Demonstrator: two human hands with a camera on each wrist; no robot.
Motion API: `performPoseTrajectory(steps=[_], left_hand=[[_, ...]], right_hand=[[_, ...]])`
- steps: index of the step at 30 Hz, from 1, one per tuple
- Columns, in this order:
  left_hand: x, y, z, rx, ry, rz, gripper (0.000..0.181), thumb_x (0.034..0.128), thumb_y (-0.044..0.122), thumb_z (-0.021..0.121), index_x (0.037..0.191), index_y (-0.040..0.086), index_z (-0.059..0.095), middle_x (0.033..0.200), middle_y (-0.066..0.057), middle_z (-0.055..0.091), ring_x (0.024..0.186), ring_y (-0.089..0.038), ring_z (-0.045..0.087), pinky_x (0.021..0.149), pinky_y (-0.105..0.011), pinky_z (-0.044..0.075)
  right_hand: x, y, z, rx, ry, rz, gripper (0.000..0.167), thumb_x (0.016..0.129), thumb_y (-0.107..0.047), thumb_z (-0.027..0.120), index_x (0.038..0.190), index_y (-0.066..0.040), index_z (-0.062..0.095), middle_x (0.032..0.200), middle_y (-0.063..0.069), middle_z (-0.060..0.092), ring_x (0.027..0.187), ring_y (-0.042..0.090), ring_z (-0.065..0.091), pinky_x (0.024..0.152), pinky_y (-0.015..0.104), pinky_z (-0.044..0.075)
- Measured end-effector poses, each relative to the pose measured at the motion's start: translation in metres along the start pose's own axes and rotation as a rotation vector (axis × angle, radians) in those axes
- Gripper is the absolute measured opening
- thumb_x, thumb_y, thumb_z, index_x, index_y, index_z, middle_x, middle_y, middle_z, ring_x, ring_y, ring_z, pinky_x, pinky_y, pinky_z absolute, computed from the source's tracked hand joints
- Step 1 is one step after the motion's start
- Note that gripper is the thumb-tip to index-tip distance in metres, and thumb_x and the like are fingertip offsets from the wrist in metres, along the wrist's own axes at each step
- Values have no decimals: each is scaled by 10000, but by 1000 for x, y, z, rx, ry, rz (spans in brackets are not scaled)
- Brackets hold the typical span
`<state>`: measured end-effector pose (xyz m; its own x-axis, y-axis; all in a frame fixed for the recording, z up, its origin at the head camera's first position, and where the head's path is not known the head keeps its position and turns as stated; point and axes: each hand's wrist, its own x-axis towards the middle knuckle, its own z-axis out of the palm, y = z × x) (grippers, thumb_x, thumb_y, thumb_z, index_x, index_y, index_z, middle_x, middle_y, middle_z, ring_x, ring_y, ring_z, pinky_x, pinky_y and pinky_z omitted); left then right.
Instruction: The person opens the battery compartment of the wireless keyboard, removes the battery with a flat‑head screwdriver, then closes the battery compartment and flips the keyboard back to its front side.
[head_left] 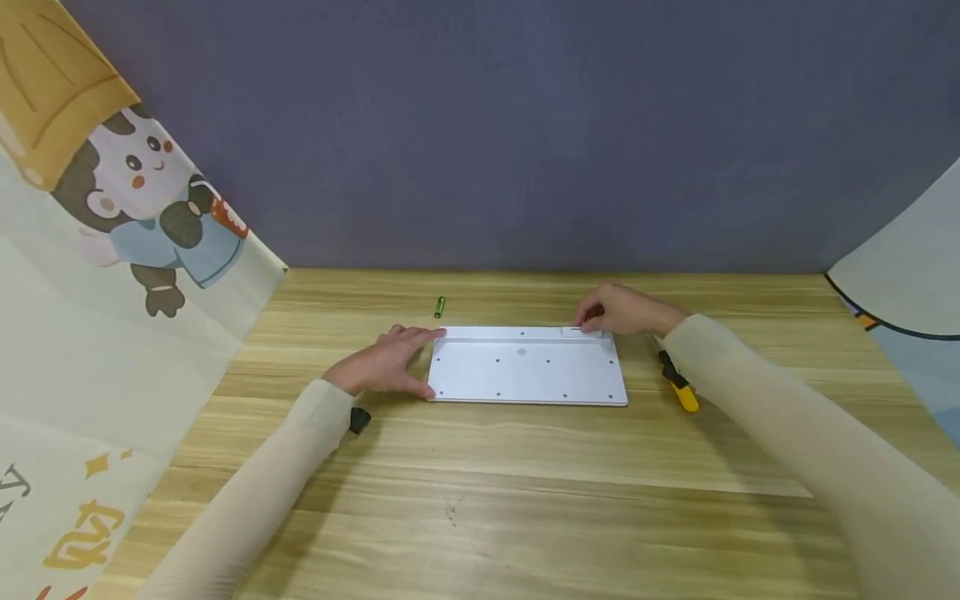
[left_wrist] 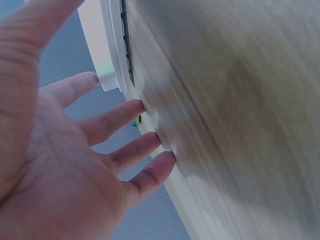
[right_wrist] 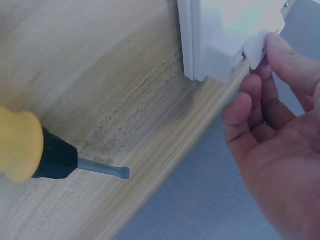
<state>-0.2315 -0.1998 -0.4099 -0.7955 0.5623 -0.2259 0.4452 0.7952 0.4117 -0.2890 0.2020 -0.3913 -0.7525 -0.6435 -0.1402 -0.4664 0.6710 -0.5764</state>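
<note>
A white keyboard (head_left: 525,375) lies face down on the wooden table, its underside dotted with small screws. My left hand (head_left: 386,362) spans its left end, thumb at the near corner and index finger at the far one. In the left wrist view the fingers are straight and spread, the index fingertip touching the keyboard's edge. At the far right corner my right hand (head_left: 624,308) pinches a small white battery cover (right_wrist: 256,50) between thumb and fingers. The cover sits tilted at the edge of the keyboard in the right wrist view.
A green battery (head_left: 439,307) lies behind the keyboard's left end. To the right, beside the right forearm, is a screwdriver (head_left: 684,395) with a yellow and black handle. A dark grey partition (head_left: 525,150) rises along the table's back edge.
</note>
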Motion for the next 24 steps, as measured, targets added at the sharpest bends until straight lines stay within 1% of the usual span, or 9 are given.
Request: performPoseTrajectory(steps=[5, 7, 9, 11, 13, 15, 18, 20, 24], left_hand=[[-1, 0, 0, 0, -2, -2, 1062, 666, 571, 777, 1514, 242, 230, 1505, -72, 292, 1340, -390, 217, 1029, -623, 206], [-1, 0, 0, -1, -3, -1, 1061, 668, 569, 777, 1514, 236, 230, 1505, -77, 292, 1341, -391, 215, 1029, -624, 204], [-1, 1, 0, -3, -4, 0, 1059, 670, 565, 777, 1514, 231, 231, 1505, -79, 291, 1339, -387, 220, 1026, -622, 212], [-1, 1, 0, -6, -5, 2, 1059, 672, 562, 778, 1514, 225, 232, 1504, -83, 291, 1338, -384, 222, 1029, -619, 209], [-1, 1, 1, -7, -5, 2, 1059, 672, 561, 778, 1514, 222, 233, 1502, -83, 294, 1334, -379, 228, 1024, -617, 222], [-1, 1, 1, -6, 1, 3, 1059, 668, 560, 783, 1512, 221, 240, 1498, -77, 304, 1321, -364, 249, 1020, -608, 239], [0, 2, 1, 1, 9, 2, 1063, 661, 566, 785, 1511, 229, 243, 1496, -64, 310, 1314, -352, 258, 1020, -599, 248], [0, 2, 1, 6, 14, 2, 1067, 655, 572, 785, 1510, 236, 244, 1494, -56, 314, 1307, -341, 266, 1019, -591, 254], [0, 1, 1, 8, 14, -1, 1067, 653, 579, 781, 1510, 244, 242, 1493, -49, 315, 1292, -324, 280, 1011, -580, 275]], right_hand=[[-2, -5, 2, -2, 11, 8, 146, 867, -28, 668, 1001, -64, 713, 884, 7, 655, 804, 171, 574, 699, 327, 491], [-3, -6, 4, -7, 19, 27, 150, 866, -39, 673, 1005, -77, 710, 875, -2, 645, 798, 169, 569, 685, 325, 491], [-5, -7, 6, -22, 37, 41, 146, 861, -51, 684, 997, -90, 716, 869, -11, 634, 793, 165, 563, 676, 322, 488], [-7, -7, 9, -52, 63, 38, 155, 849, -61, 702, 999, -90, 727, 867, -13, 626, 791, 164, 561, 677, 328, 487], [-10, -9, 13, -105, 98, 16, 189, 826, -79, 731, 1014, -86, 738, 883, -9, 629, 805, 165, 558, 697, 346, 482], [-14, -12, 17, -161, 123, -5, 249, 806, -99, 757, 1053, -80, 735, 878, 13, 608, 789, 179, 537, 684, 360, 466], [-20, -16, 23, -262, 148, -21, 354, 783, -148, 785, 1122, -83, 708, 908, 45, 574, 805, 204, 504, 687, 377, 438], [-24, -20, 26, -315, 147, -13, 417, 789, -182, 782, 1179, -82, 675, 952, 72, 551, 847, 233, 492, 707, 391, 437], [-30, -32, 31, -372, 134, 19, 500, 823, -217, 751, 1278, -77, 598, 1099, 124, 539, 1006, 293, 459, 822, 442, 430]])
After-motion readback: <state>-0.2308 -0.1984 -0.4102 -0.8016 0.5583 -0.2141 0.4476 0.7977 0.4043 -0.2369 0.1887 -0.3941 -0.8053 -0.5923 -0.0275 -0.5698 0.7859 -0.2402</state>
